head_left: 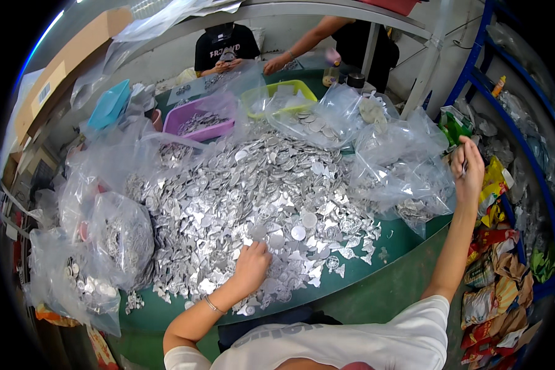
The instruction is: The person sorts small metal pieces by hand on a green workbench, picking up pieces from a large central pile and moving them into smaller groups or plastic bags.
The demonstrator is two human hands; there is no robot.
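A wide heap of small flat silver metal pieces (228,191) in mixed shapes, some round and some cut out, covers the green table (351,274). My left hand (253,265), with a bracelet at the wrist, rests on the near part of the heap. Its fingers are curled down, and what they hold, if anything, is hidden. Out to the right, my right hand (468,165) is raised beside the clear plastic bags (407,157) at the table's right end. Its fingers are bent round a small silver metal piece, whose shape is unclear.
Purple (219,126) and yellow-green basins (308,89) stand behind the heap. Filled clear bags (120,237) crowd the left. A blue rack (524,111) and colourful packages (490,302) line the right. Across the table are a seated person (227,46) and another person's arm (308,43).
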